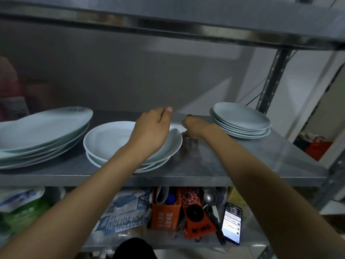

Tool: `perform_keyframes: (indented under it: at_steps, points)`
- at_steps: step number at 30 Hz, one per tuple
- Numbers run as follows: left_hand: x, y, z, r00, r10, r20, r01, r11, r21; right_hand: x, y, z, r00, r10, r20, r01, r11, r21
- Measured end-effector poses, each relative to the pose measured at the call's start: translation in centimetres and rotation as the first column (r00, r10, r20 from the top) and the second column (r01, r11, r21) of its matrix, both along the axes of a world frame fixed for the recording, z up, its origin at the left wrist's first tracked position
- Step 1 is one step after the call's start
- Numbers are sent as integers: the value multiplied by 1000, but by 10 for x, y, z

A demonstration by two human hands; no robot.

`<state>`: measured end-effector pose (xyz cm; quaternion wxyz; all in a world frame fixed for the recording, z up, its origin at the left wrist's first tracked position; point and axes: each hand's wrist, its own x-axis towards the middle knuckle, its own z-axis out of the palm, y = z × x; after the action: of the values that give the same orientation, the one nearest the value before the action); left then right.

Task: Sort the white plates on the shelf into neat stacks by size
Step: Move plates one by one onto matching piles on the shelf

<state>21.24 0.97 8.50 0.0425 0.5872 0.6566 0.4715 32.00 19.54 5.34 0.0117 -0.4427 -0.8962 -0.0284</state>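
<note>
Three stacks of white plates stand on the metal shelf (214,165). The large flat plates (43,131) are at the left, the deep plates (110,139) in the middle, and the small plates (240,118) at the right. My left hand (151,128) reaches over the far right part of the top deep plate. Its thumb is raised and its fingers are hidden behind the hand. My right hand (194,128) sits at that plate's right rim, with its fingers curled down against the edge.
The upper shelf (168,25) hangs close overhead, and a slotted upright post (274,77) stands at the back right. On the lower shelf are packets (127,212), an orange box (164,212), spoons (211,199) and a lit phone (231,223).
</note>
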Motion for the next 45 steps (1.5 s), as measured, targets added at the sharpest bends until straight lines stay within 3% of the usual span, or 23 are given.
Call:
perform_keyframes:
  at_steps: [5, 16, 25, 38, 45]
  points:
    - [0, 2, 0, 1000, 1, 12, -1, 1000, 1, -3, -6, 5, 1000, 2, -9, -2, 1000, -7]
    - [-5, 4, -5, 1000, 17, -15, -17, 1000, -7, 5, -22, -23, 955, 147, 257, -212, 946, 246]
    - [-11, 4, -10, 996, 14, -85, -12, 1000, 25, -7, -28, -11, 958, 95, 269, -177, 939, 296]
    - [-25, 3, -8, 995, -51, -88, 49, 998, -29, -12, -21, -5, 987, -42, 155, -38, 877, 478]
    - [-31, 1, -7, 993, -77, -92, 74, 997, -38, -15, -16, 24, 992, -40, -121, 93, 875, 476]
